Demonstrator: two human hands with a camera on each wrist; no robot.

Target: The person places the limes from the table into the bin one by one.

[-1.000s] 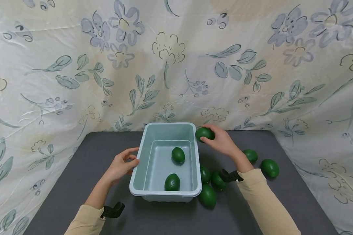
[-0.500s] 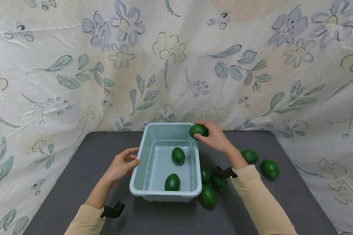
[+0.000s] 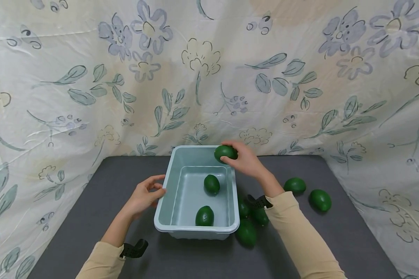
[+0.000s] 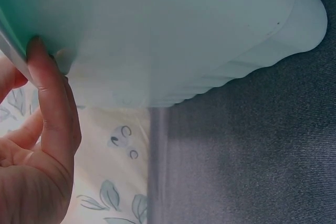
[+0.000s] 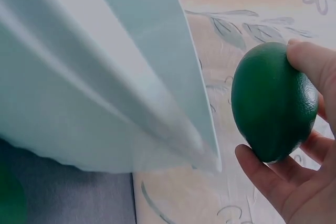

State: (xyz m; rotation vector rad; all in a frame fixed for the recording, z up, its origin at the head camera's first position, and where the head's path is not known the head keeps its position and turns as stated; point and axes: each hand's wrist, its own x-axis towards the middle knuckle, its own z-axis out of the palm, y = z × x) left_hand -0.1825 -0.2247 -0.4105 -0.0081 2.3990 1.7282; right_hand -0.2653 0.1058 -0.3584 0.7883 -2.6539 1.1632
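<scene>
Holding a green fruit (image 3: 222, 152), the right hand (image 3: 244, 159) hung over the pale-blue bin's (image 3: 197, 229) far right corner.
Left hand (image 3: 142, 198) pinched its left rim; two fruits (image 3: 204, 216) lay inside, five others (image 3: 320, 200) on the table (image 3: 195, 261).

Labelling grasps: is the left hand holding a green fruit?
No, the left hand holds the pale-blue tub by its edge.

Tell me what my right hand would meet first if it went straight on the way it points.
Likely the floral curtain, seen beyond the right hand and its green fruit; depth is unclear, so the bin's far rim may come first.
</scene>
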